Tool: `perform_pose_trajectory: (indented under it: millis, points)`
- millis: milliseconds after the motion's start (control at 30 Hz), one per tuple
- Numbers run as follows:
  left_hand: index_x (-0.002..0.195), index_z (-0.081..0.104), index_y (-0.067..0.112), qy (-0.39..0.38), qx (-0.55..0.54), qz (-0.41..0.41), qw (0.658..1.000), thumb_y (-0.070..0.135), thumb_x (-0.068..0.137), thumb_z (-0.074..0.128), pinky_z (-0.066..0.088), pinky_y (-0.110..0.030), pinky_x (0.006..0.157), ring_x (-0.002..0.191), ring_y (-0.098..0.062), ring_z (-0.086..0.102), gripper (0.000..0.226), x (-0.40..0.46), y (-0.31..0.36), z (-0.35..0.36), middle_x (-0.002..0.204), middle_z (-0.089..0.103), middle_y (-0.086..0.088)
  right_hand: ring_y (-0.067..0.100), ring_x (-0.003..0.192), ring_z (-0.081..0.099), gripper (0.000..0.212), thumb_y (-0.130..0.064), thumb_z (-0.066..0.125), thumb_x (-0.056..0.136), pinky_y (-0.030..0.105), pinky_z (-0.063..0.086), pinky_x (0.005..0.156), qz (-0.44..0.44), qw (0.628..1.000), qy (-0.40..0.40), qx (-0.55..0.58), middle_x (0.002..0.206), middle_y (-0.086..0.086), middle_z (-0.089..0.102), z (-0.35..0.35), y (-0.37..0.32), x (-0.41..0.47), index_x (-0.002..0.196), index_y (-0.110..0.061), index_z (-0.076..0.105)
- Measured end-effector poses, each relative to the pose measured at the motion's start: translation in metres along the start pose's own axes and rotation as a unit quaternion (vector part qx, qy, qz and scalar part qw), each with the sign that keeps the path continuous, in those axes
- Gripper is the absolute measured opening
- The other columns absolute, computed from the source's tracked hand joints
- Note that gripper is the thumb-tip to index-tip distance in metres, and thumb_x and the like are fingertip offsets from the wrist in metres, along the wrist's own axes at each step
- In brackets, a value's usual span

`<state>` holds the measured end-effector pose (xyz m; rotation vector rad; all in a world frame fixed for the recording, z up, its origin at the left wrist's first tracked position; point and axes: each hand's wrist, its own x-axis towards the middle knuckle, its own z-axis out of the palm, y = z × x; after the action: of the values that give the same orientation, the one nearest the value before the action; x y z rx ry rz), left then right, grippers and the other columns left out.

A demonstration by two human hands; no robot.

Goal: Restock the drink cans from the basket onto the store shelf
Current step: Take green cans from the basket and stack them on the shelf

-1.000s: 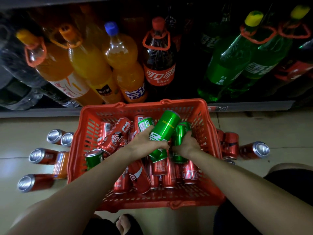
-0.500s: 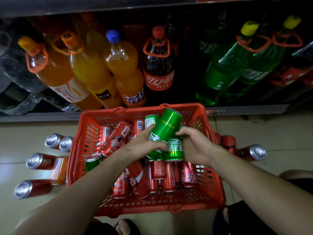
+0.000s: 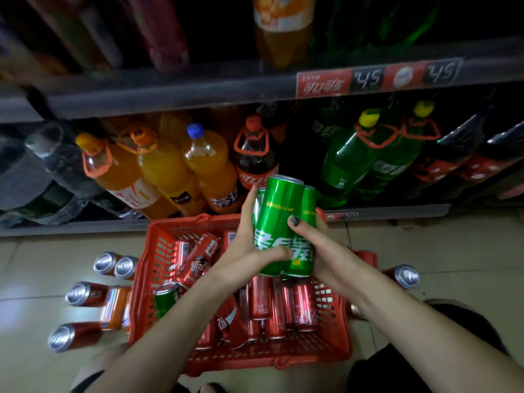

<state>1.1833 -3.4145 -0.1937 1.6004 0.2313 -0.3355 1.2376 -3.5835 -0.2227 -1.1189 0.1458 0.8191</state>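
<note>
Hands grip a cluster of green cans [image 3: 279, 222] above the red basket [image 3: 147, 268]: left hand [image 3: 246, 251] wraps one side, right hand [image 3: 323, 251] the other. Red cans [image 3: 272, 304] lie inside the basket; more cans [image 3: 85, 293] rest on the floor [image 3: 453, 245] below the shelf [image 3: 170, 93].

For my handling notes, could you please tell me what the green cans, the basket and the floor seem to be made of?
Green cans: probably thin metal with a glossy printed coat, since silvery lids show on the floor cans.
Basket: looks like moulded red plastic, a slotted lattice wall.
Floor: apparently glazed tile, with grout lines and reflections.
</note>
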Motion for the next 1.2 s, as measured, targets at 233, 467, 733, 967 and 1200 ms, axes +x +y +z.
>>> perform_pose_trajectory:
  millis: [233,467,733,967,1200]
  points:
    - [0.162,-0.001,0.051,-0.037,0.007,0.076,0.996,-0.007,0.085,0.076,0.059,-0.035,0.097,0.122,-0.012,0.068,0.123,-0.053,0.198,0.022,0.137,0.064,0.017,0.029,0.120,0.069,0.063,-0.025,0.078,0.085,0.047,0.057,0.098,-0.098,0.995,0.030,0.003,0.132,0.008,0.070,0.070,-0.170,-0.124,0.142,-0.024,0.052]
    - [0.164,0.000,0.044,-0.076,0.011,0.191,0.979,-0.009,0.083,0.072,0.053,-0.037,0.107,0.137,-0.015,0.058,0.121,-0.137,0.455,0.051,0.153,0.055,0.015,0.026,0.117,0.070,0.057,-0.023,0.075,0.079,0.044,0.057,0.098,-0.212,0.975,0.062,-0.035,0.127,0.003,0.073,0.166,-0.384,-0.282,0.133,-0.026,0.056]
    - [0.159,-0.001,0.053,-0.106,0.054,0.336,0.934,0.002,0.085,0.080,0.057,-0.036,0.102,0.132,-0.014,0.062,0.121,-0.220,0.736,0.089,0.151,0.055,0.017,0.023,0.116,0.072,0.067,-0.031,0.081,0.074,0.041,0.058,0.094,-0.357,0.927,0.047,-0.107,0.126,0.001,0.073,0.255,-0.620,-0.462,0.136,-0.025,0.055]
    - [0.163,-0.002,0.040,-0.085,0.096,0.461,0.878,0.006,0.085,0.076,0.058,-0.040,0.102,0.126,-0.015,0.066,0.116,-0.242,0.924,0.124,0.147,0.059,0.004,0.029,0.109,0.074,0.074,-0.033,0.084,0.069,0.042,0.061,0.082,-0.479,0.867,0.044,-0.131,0.122,0.008,0.075,0.299,-0.782,-0.548,0.134,-0.013,0.055]
    - [0.163,0.003,0.040,-0.030,0.145,0.525,0.838,0.029,0.080,0.080,0.056,-0.047,0.105,0.132,-0.018,0.061,0.114,-0.220,1.037,0.135,0.154,0.045,-0.010,0.027,0.104,0.076,0.075,-0.030,0.088,0.073,0.044,0.062,0.084,-0.520,0.836,0.057,-0.165,0.119,0.009,0.076,0.311,-0.895,-0.563,0.136,-0.014,0.051]
